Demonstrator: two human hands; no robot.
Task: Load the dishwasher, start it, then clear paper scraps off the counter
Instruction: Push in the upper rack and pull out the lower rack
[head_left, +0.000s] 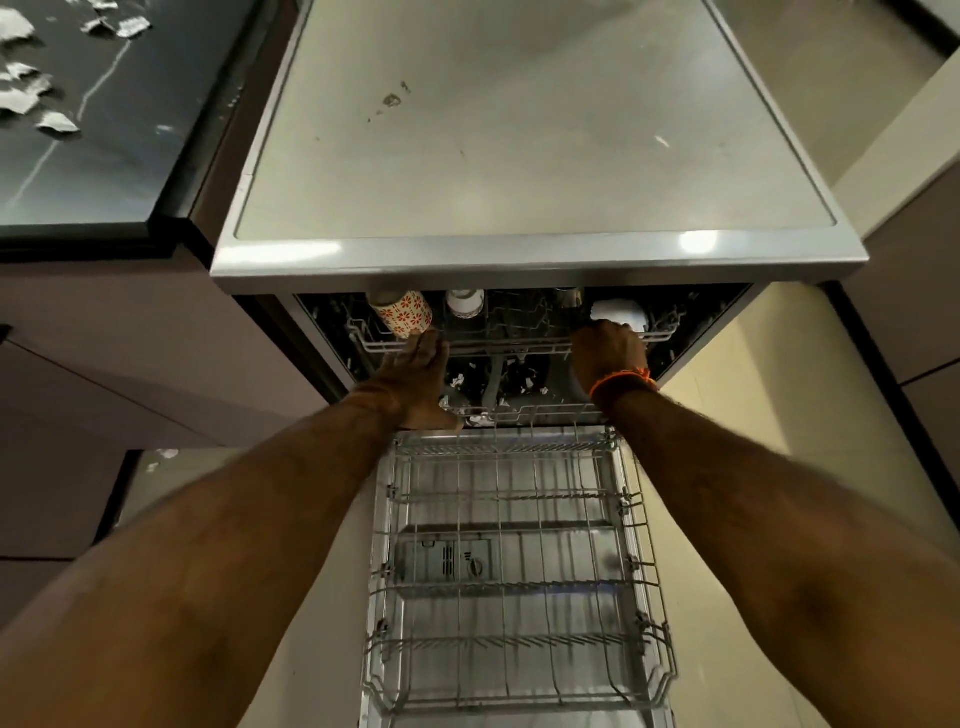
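The dishwasher (535, 260) stands open below its grey top. Its upper rack (509, 345) sits almost fully inside and carries a cup with orange flowers (402, 314), a white cup (464, 302) and another white cup (618, 312). My left hand (421, 376) presses straight fingers against the rack's front rail on the left. My right hand (610, 353), with an orange thread at the wrist, curls its fingers over the rail on the right. The lower rack (514, 566) is pulled out over the open door and holds no dishes. Paper scraps (31, 96) lie on the dark counter (130, 156) at the upper left.
A light cabinet side (769, 415) stands right of the dishwasher and brown cabinet fronts (104, 364) are to the left. Small white bits (498, 382) lie in the tub's dark interior. A scrap (167, 453) lies on the floor at the left.
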